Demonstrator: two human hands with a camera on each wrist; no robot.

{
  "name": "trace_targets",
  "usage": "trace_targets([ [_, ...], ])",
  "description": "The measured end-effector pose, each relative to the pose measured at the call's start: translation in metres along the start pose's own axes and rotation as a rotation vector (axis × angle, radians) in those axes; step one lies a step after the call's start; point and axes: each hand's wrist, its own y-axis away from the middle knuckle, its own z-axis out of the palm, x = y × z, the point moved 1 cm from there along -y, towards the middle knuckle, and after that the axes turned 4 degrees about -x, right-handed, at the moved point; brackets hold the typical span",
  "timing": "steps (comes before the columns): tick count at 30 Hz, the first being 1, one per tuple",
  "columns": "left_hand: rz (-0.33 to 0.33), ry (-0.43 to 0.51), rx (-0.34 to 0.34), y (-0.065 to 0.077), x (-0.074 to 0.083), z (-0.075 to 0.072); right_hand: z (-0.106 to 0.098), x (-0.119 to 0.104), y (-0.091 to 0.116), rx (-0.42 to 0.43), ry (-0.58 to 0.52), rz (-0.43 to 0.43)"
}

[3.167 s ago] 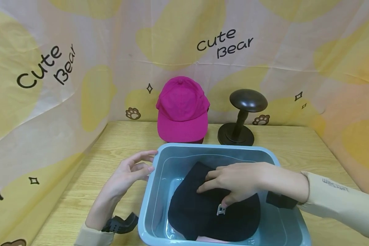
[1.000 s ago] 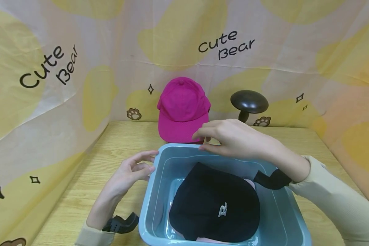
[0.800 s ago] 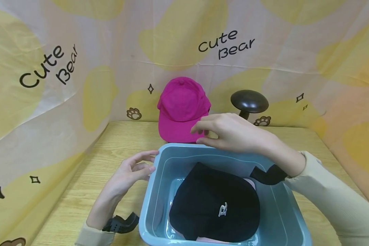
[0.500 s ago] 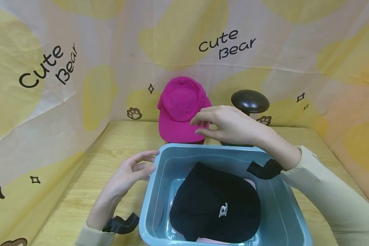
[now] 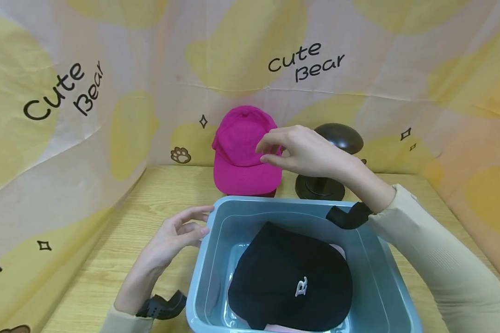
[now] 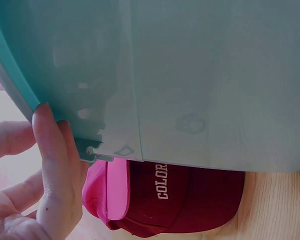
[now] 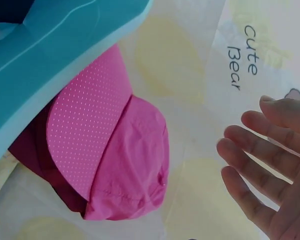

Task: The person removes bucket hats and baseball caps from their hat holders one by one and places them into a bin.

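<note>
My right hand (image 5: pixel 302 151) hovers beyond the basin's far rim, in front of the bright pink cap (image 5: pixel 246 143). Its fingers are loosely bent and hold nothing; in the right wrist view the spread fingers (image 7: pixel 255 150) are apart from the cap. My left hand (image 5: pixel 171 236) touches the left rim of the light blue basin (image 5: pixel 271 200) with its fingertips. Inside the basin lies a black cap (image 5: pixel 271 277) with a white letter, over something pale pink (image 5: pixel 285 328). Beneath the pink cap shows a dark red cap (image 6: pixel 205 200) with white lettering.
A dark hat stand (image 5: pixel 345 137) with a round top and round base stands behind the basin, partly hidden by my right hand. The wooden table (image 5: pixel 121 231) is bounded by a patterned cloth (image 5: pixel 383 60) at the back and sides.
My right hand has left the black cap, gone over the basin's far rim and risen in front of the pink cap. The left hand has stayed at the left rim.
</note>
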Motion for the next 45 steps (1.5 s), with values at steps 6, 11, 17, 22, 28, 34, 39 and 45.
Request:
trace_targets([
  [6, -0.002, -0.002, 0.008, 0.001, -0.001, -0.001, -0.002, 0.008, -0.009, 0.02, -0.052, 0.021],
  [11, -0.01, 0.003, 0.006, 0.001, -0.002, -0.001, -0.004, 0.011, -0.017, 0.04, -0.075, 0.019],
  [17, -0.013, 0.002, 0.005, 0.002, -0.002, -0.001, -0.005, 0.016, -0.027, 0.059, -0.108, 0.035],
  [22, -0.007, 0.005, 0.002, 0.002, -0.002, 0.0, -0.004, 0.022, -0.035, 0.066, -0.12, 0.055],
  [28, -0.003, 0.0, 0.002, 0.002, -0.003, -0.001, -0.003, 0.029, -0.045, 0.077, -0.129, 0.085],
  [34, -0.002, 0.004, 0.003, 0.002, -0.002, -0.002, -0.002, 0.038, -0.057, 0.084, -0.143, 0.115],
  [39, 0.017, -0.001, -0.007, 0.002, -0.001, -0.003, 0.001, 0.045, -0.064, 0.105, -0.181, 0.14],
  [45, 0.014, -0.009, -0.005, 0.0, -0.001, -0.003, 0.005, 0.052, -0.074, 0.122, -0.236, 0.158],
])
